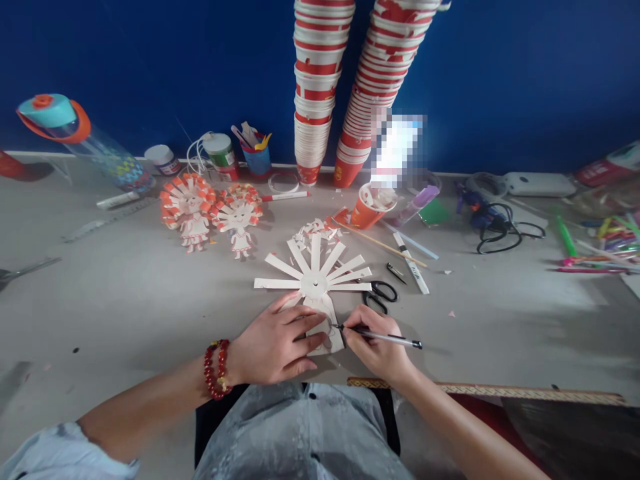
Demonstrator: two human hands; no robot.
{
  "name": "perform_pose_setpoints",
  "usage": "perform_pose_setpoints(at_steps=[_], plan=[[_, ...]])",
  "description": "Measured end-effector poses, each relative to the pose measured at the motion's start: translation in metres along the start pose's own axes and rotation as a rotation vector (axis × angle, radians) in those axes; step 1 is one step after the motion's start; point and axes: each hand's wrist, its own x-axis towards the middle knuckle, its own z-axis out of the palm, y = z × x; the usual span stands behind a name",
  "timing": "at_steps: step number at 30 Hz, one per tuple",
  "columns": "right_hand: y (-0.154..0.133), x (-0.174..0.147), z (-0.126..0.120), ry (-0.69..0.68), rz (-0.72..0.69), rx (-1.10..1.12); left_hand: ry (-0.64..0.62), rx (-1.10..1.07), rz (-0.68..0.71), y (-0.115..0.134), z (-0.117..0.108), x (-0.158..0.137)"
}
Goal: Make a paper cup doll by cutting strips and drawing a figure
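Observation:
A white paper cutout (315,285) lies on the table in front of me, cut from a cup, with several strips fanned out around a round middle and a wider tab pointing toward me. My left hand (280,337) rests flat on the tab's left side, fingers spread. My right hand (375,343) grips a black-capped clear pen (390,337), its tip touching the tab's right side. Faint drawn lines show on the tab, partly hidden by my fingers. Just beyond my right hand lie black-handled scissors (383,293), their blades partly under the paper strips.
Two finished-looking paper dolls (193,213) stand to the left. Tall stacks of red and white cups (316,143) rise at the back. Paper scraps (320,230), an orange cup (370,210), a white marker (413,267), a water bottle (105,150) and pens (600,260) surround the work.

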Motion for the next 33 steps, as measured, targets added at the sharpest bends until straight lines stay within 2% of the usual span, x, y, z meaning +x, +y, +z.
perform_pose_setpoints(at_steps=[16, 33], plan=[[0.0026, 0.0000, 0.0001, 0.018, -0.045, 0.008, 0.007, 0.002, 0.004, -0.0002, 0.0003, -0.0006], [0.0005, -0.0007, -0.0005, 0.038, -0.012, 0.033, 0.010, 0.002, 0.006, -0.0001, 0.0008, -0.0004]])
